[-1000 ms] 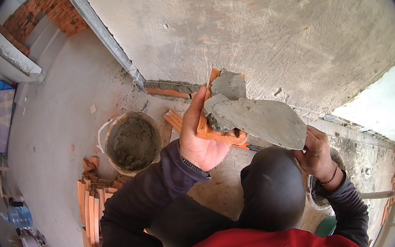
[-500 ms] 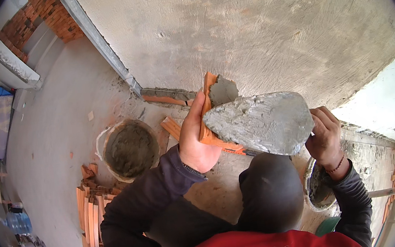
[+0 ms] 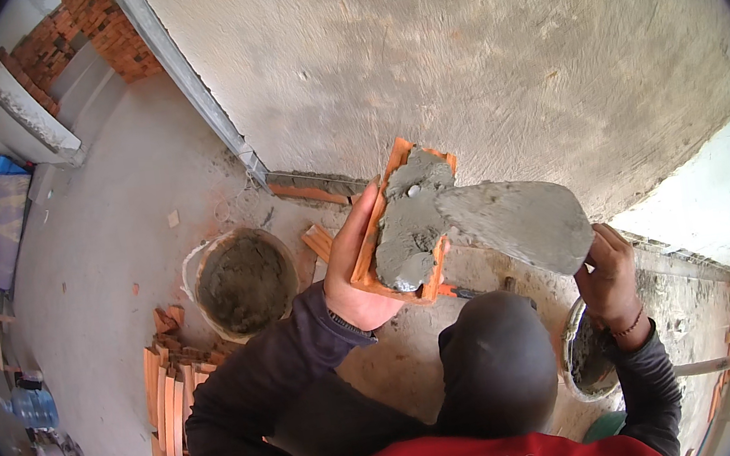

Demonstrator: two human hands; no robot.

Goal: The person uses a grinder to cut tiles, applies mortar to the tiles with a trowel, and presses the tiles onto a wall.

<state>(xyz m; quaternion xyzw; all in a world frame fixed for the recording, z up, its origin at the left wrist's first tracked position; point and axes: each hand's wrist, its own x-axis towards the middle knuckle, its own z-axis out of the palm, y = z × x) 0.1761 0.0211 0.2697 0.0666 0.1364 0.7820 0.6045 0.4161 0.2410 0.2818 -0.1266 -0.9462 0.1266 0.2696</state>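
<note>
I'm on a building site, in an unfinished room: my trowel point(image 3: 524, 222) is smeared grey, the mortar bucket point(image 3: 216, 323) stands on bare concrete floor point(image 3: 111, 241), clay bricks point(image 3: 168, 403) are stacked on its near side, and a rough unpainted wall point(image 3: 472, 60) rises beyond it to the right.

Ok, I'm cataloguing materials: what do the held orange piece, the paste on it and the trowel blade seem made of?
Orange piece: likely fired clay, matte, brick-coloured. Paste: probably wet cement mortar, grey, lumpy. Trowel blade: probably metal, thin and flat; finish dull, streaky grey.
</note>
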